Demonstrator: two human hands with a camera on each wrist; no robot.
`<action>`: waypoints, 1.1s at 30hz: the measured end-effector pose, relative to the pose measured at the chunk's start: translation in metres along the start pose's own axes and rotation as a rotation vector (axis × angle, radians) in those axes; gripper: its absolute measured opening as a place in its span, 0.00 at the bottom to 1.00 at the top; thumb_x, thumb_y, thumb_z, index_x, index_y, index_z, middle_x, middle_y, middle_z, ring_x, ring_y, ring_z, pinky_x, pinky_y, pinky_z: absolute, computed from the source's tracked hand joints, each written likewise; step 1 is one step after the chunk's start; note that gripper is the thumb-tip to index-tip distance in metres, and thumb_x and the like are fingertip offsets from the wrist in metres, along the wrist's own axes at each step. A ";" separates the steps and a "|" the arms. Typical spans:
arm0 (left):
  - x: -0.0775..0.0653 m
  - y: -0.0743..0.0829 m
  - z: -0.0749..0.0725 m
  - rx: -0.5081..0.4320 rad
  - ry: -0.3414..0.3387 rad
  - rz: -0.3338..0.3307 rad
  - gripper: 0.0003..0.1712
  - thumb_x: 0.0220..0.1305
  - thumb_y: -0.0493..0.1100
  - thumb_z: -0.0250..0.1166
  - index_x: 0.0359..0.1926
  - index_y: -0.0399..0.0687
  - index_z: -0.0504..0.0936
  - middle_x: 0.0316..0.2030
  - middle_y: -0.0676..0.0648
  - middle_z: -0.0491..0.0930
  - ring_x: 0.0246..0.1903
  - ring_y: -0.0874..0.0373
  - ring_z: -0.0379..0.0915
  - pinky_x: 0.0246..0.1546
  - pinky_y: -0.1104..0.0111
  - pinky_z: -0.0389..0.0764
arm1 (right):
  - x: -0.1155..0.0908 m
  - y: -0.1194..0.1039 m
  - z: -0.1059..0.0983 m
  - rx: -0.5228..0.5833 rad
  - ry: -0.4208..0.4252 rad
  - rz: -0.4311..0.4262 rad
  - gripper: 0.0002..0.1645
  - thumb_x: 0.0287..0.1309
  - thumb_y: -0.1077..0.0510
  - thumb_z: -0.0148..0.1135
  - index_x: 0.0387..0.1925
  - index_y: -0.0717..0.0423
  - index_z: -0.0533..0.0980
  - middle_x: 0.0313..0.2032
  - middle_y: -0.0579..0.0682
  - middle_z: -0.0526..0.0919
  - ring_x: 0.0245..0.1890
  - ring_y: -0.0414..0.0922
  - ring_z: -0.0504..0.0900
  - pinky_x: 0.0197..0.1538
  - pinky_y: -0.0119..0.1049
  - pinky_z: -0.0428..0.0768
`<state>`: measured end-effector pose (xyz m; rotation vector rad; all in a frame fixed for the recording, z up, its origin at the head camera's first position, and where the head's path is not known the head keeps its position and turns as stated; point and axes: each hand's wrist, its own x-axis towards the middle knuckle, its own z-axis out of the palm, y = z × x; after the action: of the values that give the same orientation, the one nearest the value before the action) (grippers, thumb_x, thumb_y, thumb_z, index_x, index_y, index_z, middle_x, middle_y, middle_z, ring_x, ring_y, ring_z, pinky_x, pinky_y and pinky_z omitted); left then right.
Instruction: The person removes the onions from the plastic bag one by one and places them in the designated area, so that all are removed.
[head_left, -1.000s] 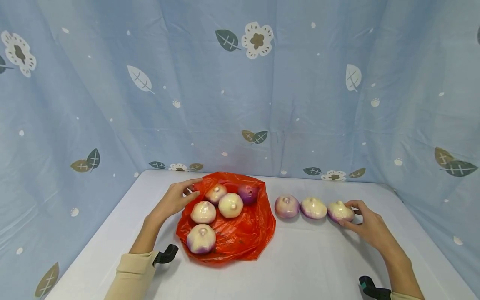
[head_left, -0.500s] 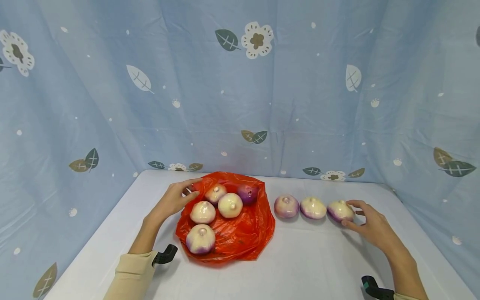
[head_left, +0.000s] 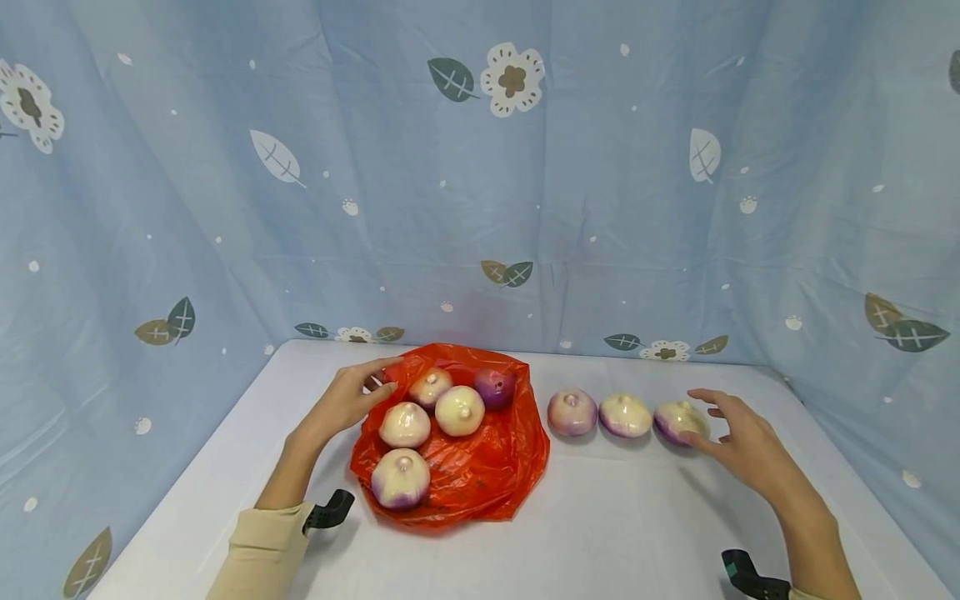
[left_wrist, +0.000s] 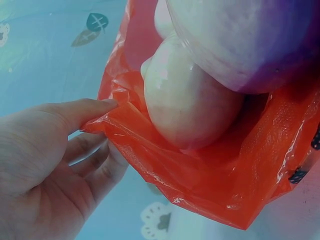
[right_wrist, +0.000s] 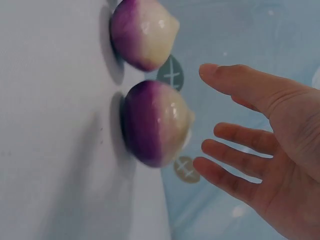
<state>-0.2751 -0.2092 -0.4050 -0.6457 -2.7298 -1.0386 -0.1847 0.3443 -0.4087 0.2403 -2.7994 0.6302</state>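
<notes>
A red plastic bag point(head_left: 480, 479) lies spread with its mouth open, several glossy purple-and-cream onions inside. Its left edge is pinched between the thumb and fingers of my left hand point(head_left: 347, 402); the left wrist view shows the thumb on the red film point(left_wrist: 165, 180) beside a pale onion point(left_wrist: 187, 102). To the bag's right, three onions form a row on the table. My right hand point(head_left: 744, 446) is at the rightmost onion point(head_left: 675, 422), thumb and fingers spread. In the right wrist view a gap separates that hand point(right_wrist: 280, 145) from the onion point(right_wrist: 155, 122), and it holds nothing.
The middle onion point(head_left: 626, 415) and the left onion point(head_left: 572, 412) of the row sit close together, near the back of the white table point(head_left: 600, 533). Behind the table hangs a blue patterned curtain point(head_left: 405, 208). Each wrist carries a black camera mount.
My right hand has let go of the rightmost onion and drawn slightly back to the right, its fingers opening. The left hand has stayed at the bag's edge.
</notes>
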 end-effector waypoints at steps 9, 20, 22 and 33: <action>-0.001 0.000 0.000 0.001 -0.002 0.006 0.26 0.65 0.39 0.64 0.64 0.48 0.76 0.47 0.42 0.84 0.35 0.56 0.78 0.33 0.74 0.81 | 0.001 -0.024 -0.007 0.031 -0.032 -0.028 0.38 0.57 0.45 0.69 0.64 0.55 0.67 0.62 0.65 0.72 0.55 0.65 0.77 0.46 0.57 0.82; 0.001 0.001 -0.001 0.006 0.000 0.001 0.26 0.65 0.38 0.64 0.64 0.48 0.76 0.44 0.43 0.84 0.36 0.56 0.78 0.34 0.74 0.80 | 0.002 -0.046 0.003 0.043 0.033 -0.172 0.33 0.53 0.56 0.73 0.60 0.54 0.71 0.54 0.59 0.79 0.49 0.59 0.82 0.42 0.52 0.83; 0.001 0.000 -0.001 0.005 0.004 0.002 0.26 0.65 0.38 0.64 0.64 0.48 0.76 0.43 0.43 0.84 0.35 0.56 0.79 0.34 0.75 0.81 | 0.002 -0.050 0.006 0.050 0.039 -0.182 0.33 0.51 0.58 0.73 0.60 0.52 0.72 0.53 0.58 0.80 0.48 0.58 0.83 0.41 0.52 0.84; -0.003 -0.001 -0.001 0.006 0.014 0.014 0.26 0.65 0.37 0.64 0.64 0.47 0.76 0.47 0.41 0.84 0.35 0.55 0.78 0.33 0.74 0.81 | 0.005 -0.070 0.030 0.106 -0.011 -0.223 0.33 0.51 0.53 0.74 0.60 0.48 0.73 0.53 0.51 0.81 0.46 0.49 0.83 0.41 0.38 0.81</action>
<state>-0.2725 -0.2116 -0.4056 -0.6532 -2.7119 -1.0270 -0.1810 0.2680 -0.4052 0.5684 -2.6991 0.7248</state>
